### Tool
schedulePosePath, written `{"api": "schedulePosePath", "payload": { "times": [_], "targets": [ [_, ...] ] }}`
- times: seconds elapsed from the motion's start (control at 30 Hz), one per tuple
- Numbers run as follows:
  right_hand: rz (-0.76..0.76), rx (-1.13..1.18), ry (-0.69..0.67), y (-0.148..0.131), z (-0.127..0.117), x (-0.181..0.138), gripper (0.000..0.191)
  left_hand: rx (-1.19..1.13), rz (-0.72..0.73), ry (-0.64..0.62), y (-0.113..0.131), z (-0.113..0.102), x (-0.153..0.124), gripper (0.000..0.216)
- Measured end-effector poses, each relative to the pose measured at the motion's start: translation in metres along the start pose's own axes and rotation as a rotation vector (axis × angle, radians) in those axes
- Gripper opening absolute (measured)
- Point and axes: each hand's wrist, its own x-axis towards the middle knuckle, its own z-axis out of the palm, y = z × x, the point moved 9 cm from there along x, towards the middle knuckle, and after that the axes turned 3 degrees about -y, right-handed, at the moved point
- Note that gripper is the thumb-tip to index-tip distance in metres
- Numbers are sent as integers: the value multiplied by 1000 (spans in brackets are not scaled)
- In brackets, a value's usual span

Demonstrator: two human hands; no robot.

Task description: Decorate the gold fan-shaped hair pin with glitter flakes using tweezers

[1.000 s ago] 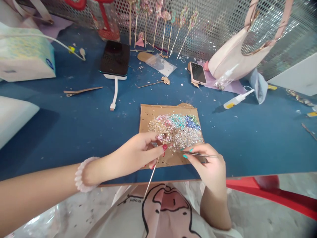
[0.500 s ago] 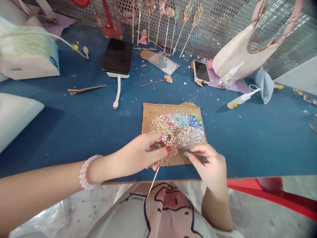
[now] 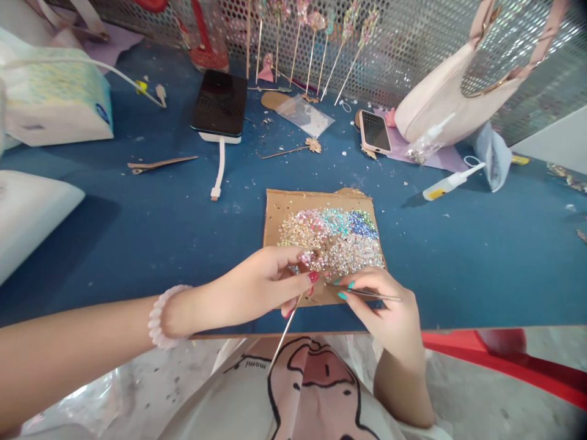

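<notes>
A brown cardboard sheet (image 3: 279,208) lies on the blue table, covered with a heap of small sparkling rhinestones (image 3: 334,238) in pink, teal, blue and silver. My left hand (image 3: 261,287) pinches a thin metal hair stick (image 3: 287,327) near its decorated top, the stick slanting down toward my lap. My right hand (image 3: 389,311) grips slim metal tweezers (image 3: 371,294), their tip pointing left at the ornament by my left fingertips, over the near edge of the cardboard.
A glue bottle (image 3: 447,183) lies to the right. A power bank (image 3: 220,104) with a white cable, a phone (image 3: 375,131), a pale handbag (image 3: 440,110), a tissue pack (image 3: 55,98) and several finished sticks (image 3: 316,55) leaning on the mesh wall stand at the back.
Both hands stay almost in place; the tweezers' tip has edged closer to the ornament in my left fingers. The view has shifted slightly.
</notes>
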Motion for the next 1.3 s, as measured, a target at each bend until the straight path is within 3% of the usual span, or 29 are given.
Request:
{"api": "schedulePosePath", "payload": {
  "times": [0.53, 0.93, 1.3],
  "targets": [
    [-75, 28, -23, -5, 2, 0, 17, -15, 50, 3, 2, -1, 1, 11],
    [52, -51, 97, 6, -9, -1, 13, -46, 35, 4, 4, 0, 0, 10],
    [43, -81, 88, 6, -7, 1, 13, -28, 32, 5, 3, 0, 1, 10]
  ]
}}
